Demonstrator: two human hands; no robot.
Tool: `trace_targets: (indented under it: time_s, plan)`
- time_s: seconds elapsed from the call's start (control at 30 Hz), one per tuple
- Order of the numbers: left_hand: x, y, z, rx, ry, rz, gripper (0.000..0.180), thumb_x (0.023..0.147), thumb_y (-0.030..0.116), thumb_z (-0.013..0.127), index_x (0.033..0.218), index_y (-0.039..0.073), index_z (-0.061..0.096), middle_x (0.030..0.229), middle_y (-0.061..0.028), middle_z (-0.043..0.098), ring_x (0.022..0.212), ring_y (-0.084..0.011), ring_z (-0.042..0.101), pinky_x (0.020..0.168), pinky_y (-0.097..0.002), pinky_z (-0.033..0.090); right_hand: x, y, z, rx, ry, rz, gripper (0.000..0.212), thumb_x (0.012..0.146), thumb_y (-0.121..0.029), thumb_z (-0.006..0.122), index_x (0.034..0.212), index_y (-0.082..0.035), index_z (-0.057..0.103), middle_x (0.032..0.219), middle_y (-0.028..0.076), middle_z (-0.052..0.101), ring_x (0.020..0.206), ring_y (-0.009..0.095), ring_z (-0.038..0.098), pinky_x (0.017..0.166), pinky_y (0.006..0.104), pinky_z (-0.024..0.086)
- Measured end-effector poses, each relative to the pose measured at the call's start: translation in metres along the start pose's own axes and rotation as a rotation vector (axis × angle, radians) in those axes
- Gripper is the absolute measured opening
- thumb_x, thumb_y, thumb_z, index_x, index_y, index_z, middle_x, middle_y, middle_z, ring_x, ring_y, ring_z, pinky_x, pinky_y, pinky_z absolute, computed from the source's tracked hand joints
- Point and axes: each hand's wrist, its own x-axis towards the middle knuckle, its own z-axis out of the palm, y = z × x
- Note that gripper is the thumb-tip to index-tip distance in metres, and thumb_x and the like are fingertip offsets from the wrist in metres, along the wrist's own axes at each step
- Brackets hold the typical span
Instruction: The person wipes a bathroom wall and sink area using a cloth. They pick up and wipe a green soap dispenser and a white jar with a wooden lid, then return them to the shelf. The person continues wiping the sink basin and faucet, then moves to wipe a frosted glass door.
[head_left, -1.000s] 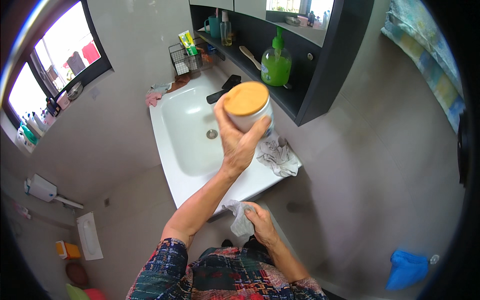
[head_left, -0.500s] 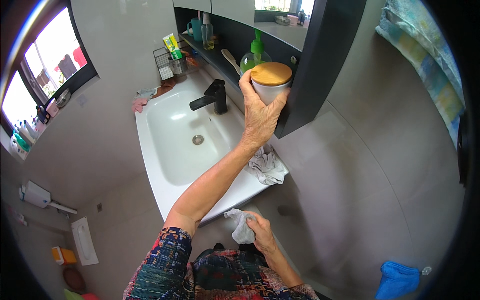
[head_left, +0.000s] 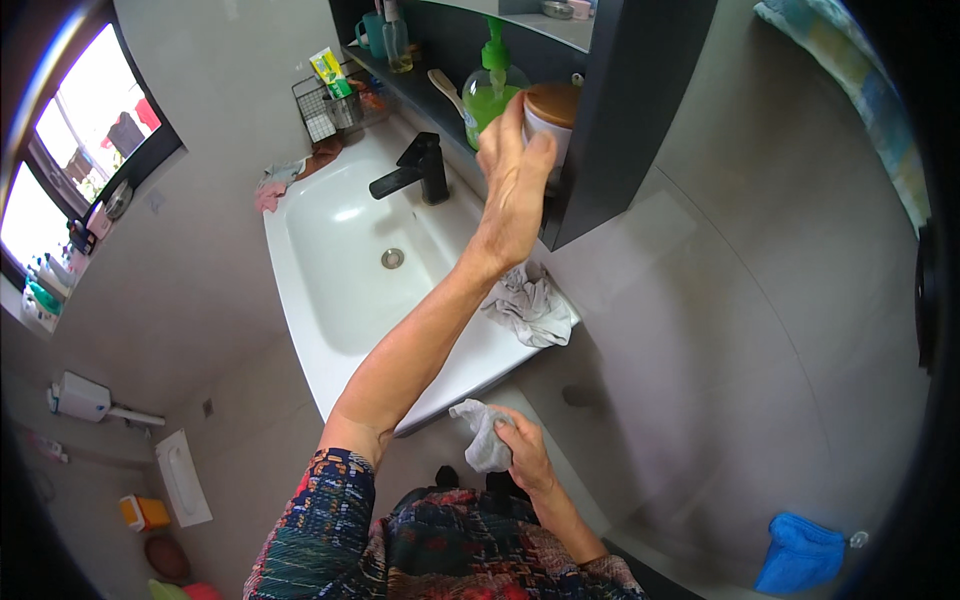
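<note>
A white jar with a wooden lid (head_left: pixel 556 108) stands at the right end of the dark shelf, beside a clear pump bottle of green liquid (head_left: pixel 492 92). My left hand (head_left: pixel 514 175) is raised against the jar's near left side, fingers stretched and apart, not wrapped round it. Whether the fingertips still touch the jar I cannot tell. Low in front of my body, my right hand (head_left: pixel 526 452) is closed on a grey cloth (head_left: pixel 485 436), which hangs out to the left of the fingers.
Below the shelf is a white washbasin (head_left: pixel 340 290) with a black tap (head_left: pixel 424 170). A crumpled cloth (head_left: pixel 535 310) lies on its right corner. A wire basket (head_left: pixel 325 105) stands at the back left. The dark cabinet side (head_left: pixel 630 120) borders the shelf on the right.
The jar has moved back into the shelf's right end, and my left hand has loosened from round it. The right hand keeps the cloth. The view has shifted slightly.
</note>
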Motion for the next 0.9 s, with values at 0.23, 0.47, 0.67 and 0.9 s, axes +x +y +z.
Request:
trace_targets:
  time_s: [0.23, 0.47, 0.67, 0.9]
  plan:
    - [-0.150, -0.015, -0.070, 0.163, -0.097, -0.405, 0.061, 0.087, 0.033, 0.058, 0.135, 0.003, 0.038, 0.130, -0.0153, 0.042, 0.116, -0.0255, 0.044, 0.099, -0.0403, 0.034, 0.015, -0.026, 0.017, -0.309, 0.108, -0.224, 0.041, 0.090, -0.008, 0.050, 0.130, 0.001, 0.043, 0.117, 0.010, 0.054, 0.103, 0.014, 0.052, 0.091, 0.0279, 0.042]
    - [-0.241, -0.026, -0.092, -0.516, 0.052, -0.976, 0.025, 0.091, 0.010, 0.047, 0.115, 0.003, 0.051, 0.093, -0.0069, 0.061, 0.077, -0.0116, 0.056, 0.065, -0.0245, 0.049, 0.049, -0.023, 0.017, -0.744, -0.161, -0.332, 0.049, 0.078, -0.014, 0.058, 0.125, -0.002, 0.050, 0.126, 0.018, 0.050, 0.119, 0.035, 0.044, 0.102, 0.0394, 0.034]
    - [-0.243, -0.018, -0.147, -0.248, 0.283, -1.044, 0.028, 0.090, 0.010, 0.050, 0.118, 0.005, 0.050, 0.095, -0.0098, 0.060, 0.074, -0.0127, 0.056, 0.061, -0.0246, 0.047, 0.155, -0.068, -0.050, -1.546, 0.310, -0.855, 0.046, 0.075, -0.026, 0.066, 0.120, -0.014, 0.059, 0.124, 0.010, 0.052, 0.111, 0.036, 0.044, 0.091, 0.0474, 0.038]
    - [-0.246, -0.044, -0.190, -0.073, 0.445, -0.908, 0.030, 0.089, 0.010, 0.052, 0.119, 0.005, 0.052, 0.092, -0.0073, 0.059, 0.072, -0.0106, 0.055, 0.058, -0.0236, 0.046, 0.195, -0.026, -0.077, -1.764, 0.438, -0.720, 0.050, 0.077, -0.034, 0.062, 0.126, -0.028, 0.054, 0.119, 0.007, 0.052, 0.105, 0.034, 0.045, 0.084, 0.0480, 0.036]
